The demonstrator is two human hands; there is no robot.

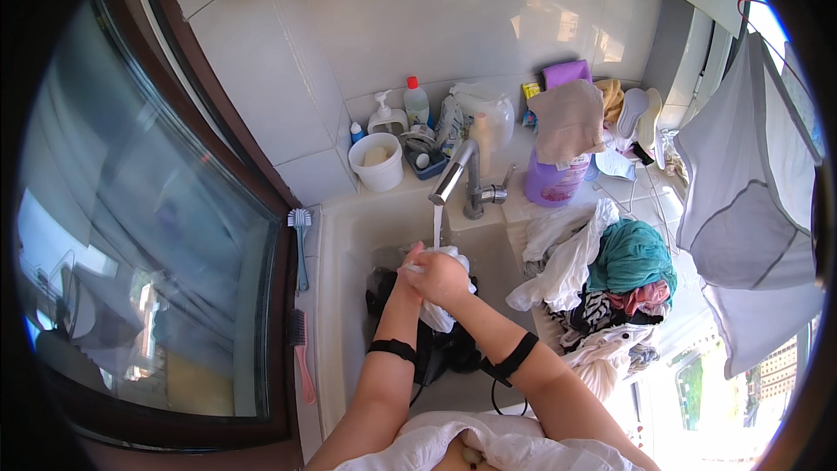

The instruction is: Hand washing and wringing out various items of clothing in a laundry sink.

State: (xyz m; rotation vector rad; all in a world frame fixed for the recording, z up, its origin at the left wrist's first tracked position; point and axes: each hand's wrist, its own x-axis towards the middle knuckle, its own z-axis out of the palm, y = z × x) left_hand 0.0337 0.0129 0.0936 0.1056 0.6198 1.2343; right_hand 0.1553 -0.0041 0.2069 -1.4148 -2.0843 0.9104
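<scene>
Water runs from the metal faucet (454, 173) into the sink (350, 222). Right below the stream, my left hand (412, 271) and my right hand (441, 278) are pressed together, both closed on a wet white cloth (437, 315). Part of the cloth hangs below my hands and part shows behind them. My right hand covers much of my left, so the left fingers are mostly hidden. Dark wet clothes (451, 350) lie in the sink under my forearms. A black strap circles each forearm.
Right of the sink lies a pile of laundry with a teal towel (631, 255). A purple jug (556, 180), a white tub (376, 162) and bottles stand behind. Two brushes, one blue (301, 248) and one pink (303, 366), lie on the left ledge. Grey garments (745, 209) hang at right.
</scene>
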